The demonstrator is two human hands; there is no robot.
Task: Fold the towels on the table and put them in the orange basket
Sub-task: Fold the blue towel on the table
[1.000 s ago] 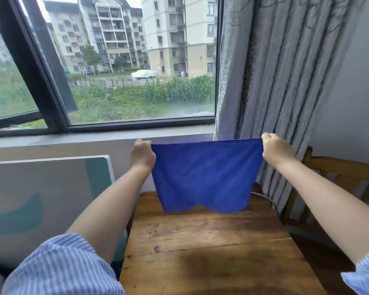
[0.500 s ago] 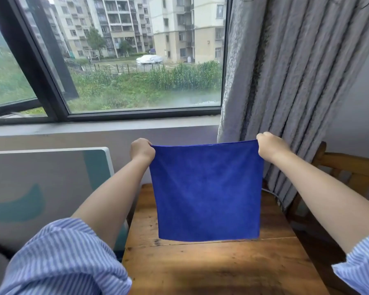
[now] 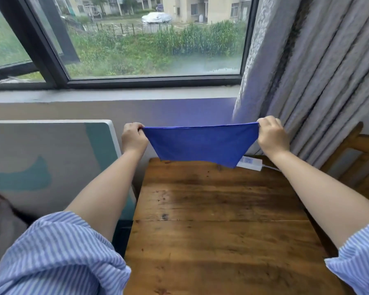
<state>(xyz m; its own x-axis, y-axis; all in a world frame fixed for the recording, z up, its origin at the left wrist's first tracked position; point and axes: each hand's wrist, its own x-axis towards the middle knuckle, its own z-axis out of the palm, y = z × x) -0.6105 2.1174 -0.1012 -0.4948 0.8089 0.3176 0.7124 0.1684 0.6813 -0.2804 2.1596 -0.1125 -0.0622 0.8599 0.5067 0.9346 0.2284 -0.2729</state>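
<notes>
A blue towel (image 3: 200, 143) is stretched in the air above the far edge of the wooden table (image 3: 217, 220). My left hand (image 3: 133, 138) pinches its top left corner. My right hand (image 3: 272, 136) pinches its top right corner. The towel's top edge is taut and level, and its lower part swings away from me towards the wall. No orange basket is in view.
A white power strip (image 3: 250, 163) lies at the table's far right corner. A grey curtain (image 3: 307, 71) hangs at the right, with a wooden chair (image 3: 358, 165) beside the table. A white and teal board (image 3: 49, 158) leans at the left below the window.
The towel hung straight down in front of the table; now both hands are farther forward and its lower part has swung away from me. The view has tilted down.
</notes>
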